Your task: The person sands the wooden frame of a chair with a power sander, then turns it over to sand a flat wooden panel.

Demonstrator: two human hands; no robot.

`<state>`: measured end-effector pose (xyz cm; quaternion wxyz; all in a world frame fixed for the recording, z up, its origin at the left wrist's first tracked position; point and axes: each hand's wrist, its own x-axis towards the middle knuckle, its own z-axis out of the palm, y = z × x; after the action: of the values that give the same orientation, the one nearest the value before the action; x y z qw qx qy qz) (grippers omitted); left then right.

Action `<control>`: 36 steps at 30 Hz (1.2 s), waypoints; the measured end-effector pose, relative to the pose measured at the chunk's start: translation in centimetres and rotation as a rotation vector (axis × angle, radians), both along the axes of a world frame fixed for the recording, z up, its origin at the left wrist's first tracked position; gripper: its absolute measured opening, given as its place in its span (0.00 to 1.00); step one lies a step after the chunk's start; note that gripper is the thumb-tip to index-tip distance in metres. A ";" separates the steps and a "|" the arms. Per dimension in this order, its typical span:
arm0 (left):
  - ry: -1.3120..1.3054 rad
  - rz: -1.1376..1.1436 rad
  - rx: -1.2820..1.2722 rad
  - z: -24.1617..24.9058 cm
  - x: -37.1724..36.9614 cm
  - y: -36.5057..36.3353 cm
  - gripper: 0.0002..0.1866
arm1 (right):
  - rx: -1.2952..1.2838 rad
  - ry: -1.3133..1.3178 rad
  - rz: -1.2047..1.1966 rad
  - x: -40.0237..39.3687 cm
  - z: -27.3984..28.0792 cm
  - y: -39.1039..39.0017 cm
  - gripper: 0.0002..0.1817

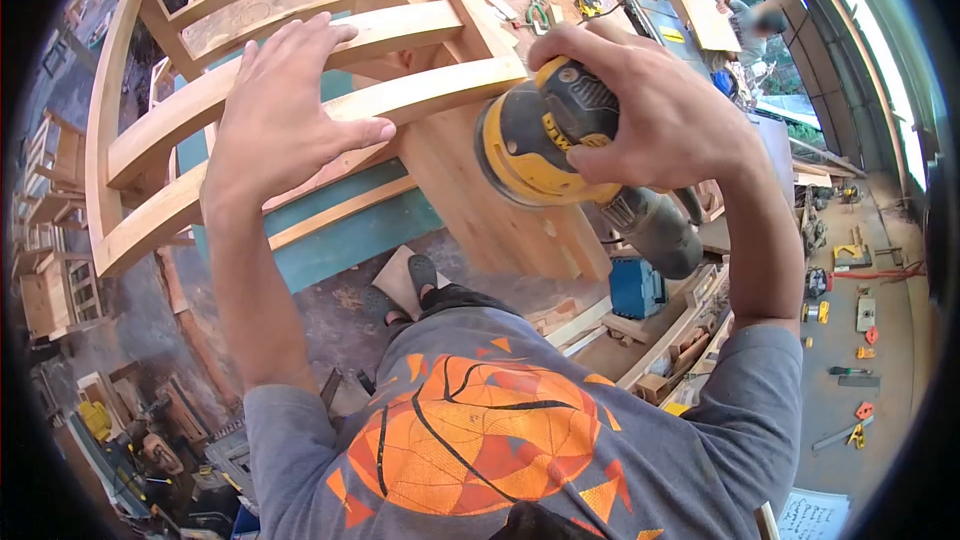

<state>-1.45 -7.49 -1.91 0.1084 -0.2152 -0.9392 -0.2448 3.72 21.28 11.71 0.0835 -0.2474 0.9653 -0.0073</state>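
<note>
A yellow and black power sander [555, 135] is gripped in my right hand [655, 100], its pad turned toward the end of a curved wooden rail. My left hand [285, 105] rests over the curved slats of a wooden chair frame [415, 90], thumb and fingers spread apart. The frame lies tilted on the work surface, with a broad wooden panel [490, 190] below it. A dust canister [655, 235] sticks out from the sander's rear.
Tools, including green-handled pliers [537, 15], lie on the bench behind. A blue box [636, 288] and wood offcuts [680, 335] are below right. More tools line a right-hand bench [900, 320]. Another person [750, 30] is at the back right. Chair frames [60, 270] stand left.
</note>
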 end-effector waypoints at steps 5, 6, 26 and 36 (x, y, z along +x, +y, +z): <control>0.041 0.032 0.003 -0.1 0.2 0.2 0.47 | -0.016 -0.018 -0.094 -0.4 0.3 0.0 0.34; 0.043 0.030 0.005 -0.2 0.2 0.2 0.47 | -0.030 -0.028 -0.107 -0.3 0.4 0.0 0.34; 0.030 0.029 0.011 0.2 0.4 0.1 0.47 | -0.060 0.018 -0.151 1.2 -0.1 0.2 0.35; -0.048 0.012 -0.036 1.2 0.4 0.2 0.50 | -0.113 -0.089 -0.298 11.4 1.3 4.6 0.36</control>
<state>-1.02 -7.26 -0.70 0.0834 -0.2058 -0.9470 -0.2321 15.17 25.92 12.96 0.1102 -0.1053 0.9847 -0.0847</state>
